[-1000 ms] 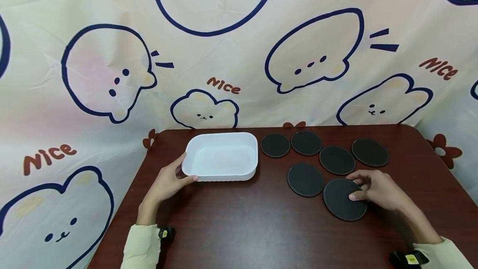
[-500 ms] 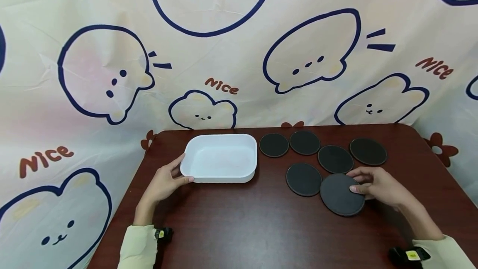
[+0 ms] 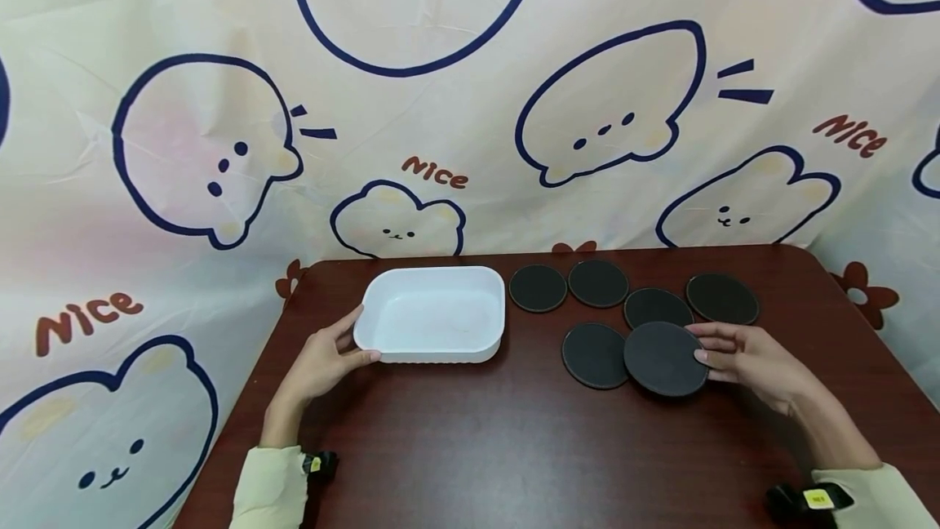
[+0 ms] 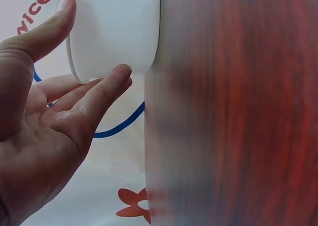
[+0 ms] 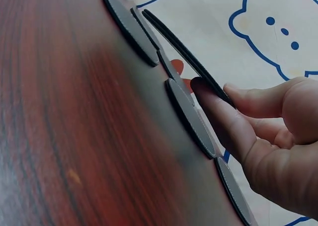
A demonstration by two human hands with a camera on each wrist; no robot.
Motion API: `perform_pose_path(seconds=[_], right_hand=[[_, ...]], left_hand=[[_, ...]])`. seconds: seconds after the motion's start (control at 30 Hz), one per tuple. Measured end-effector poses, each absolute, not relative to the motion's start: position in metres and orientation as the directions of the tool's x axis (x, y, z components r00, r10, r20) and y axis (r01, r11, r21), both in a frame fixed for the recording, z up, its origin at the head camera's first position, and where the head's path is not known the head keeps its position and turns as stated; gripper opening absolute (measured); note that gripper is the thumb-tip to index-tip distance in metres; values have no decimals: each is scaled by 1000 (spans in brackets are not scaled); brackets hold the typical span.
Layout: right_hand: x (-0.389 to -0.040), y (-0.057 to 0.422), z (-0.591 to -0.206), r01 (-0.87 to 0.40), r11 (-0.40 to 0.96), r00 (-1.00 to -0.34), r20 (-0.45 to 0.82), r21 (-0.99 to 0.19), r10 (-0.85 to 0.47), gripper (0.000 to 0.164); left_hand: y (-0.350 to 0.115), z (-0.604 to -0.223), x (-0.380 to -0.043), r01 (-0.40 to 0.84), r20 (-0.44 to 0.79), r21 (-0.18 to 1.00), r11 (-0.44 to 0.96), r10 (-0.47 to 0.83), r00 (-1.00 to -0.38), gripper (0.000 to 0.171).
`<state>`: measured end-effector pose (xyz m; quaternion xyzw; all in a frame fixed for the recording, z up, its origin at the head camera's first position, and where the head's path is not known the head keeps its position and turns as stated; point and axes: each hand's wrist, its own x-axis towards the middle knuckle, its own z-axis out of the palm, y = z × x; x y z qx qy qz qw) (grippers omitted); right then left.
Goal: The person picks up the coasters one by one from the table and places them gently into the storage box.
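Note:
My right hand (image 3: 760, 370) pinches a black round coaster (image 3: 663, 359) by its right edge, thumb on top and fingers beneath. In the right wrist view this coaster (image 5: 186, 52) is tilted and raised off the table. It overlaps another black coaster (image 3: 656, 306) behind it in the head view, and a further coaster (image 3: 596, 356) lies just to its left. On the left side, my left hand (image 3: 323, 362) holds the near left corner of a white rectangular dish (image 3: 433, 354), thumb at the front rim and fingers along the side. Nothing lies inside the dish.
Along the back of the dark brown wooden table (image 3: 470, 447) lie more flat black coasters, including one left (image 3: 538, 288), one in the middle (image 3: 598, 283) and one far right (image 3: 723, 298). A printed cloth (image 3: 485, 104) hangs behind the table edge.
The coaster in my right hand has risen from the table and moved away from me, slightly left, now covering part of the one behind. My left hand stays at the dish.

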<state>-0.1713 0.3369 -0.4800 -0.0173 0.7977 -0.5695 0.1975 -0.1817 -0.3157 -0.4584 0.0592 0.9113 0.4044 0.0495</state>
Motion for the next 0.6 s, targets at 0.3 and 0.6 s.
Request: perform_pose_path(seconds=[0.3, 0.6], right_hand=[[-178, 337, -480, 220, 222, -925, -275, -950, -261, 70], [-182, 328, -475, 222, 148, -930, -255, -964, -267, 65]], left_hand=[[-315, -459, -180, 67, -40, 742, 667, 145, -989, 97], [-315, -459, -181, 75, -30, 743, 665, 144, -989, 96]])
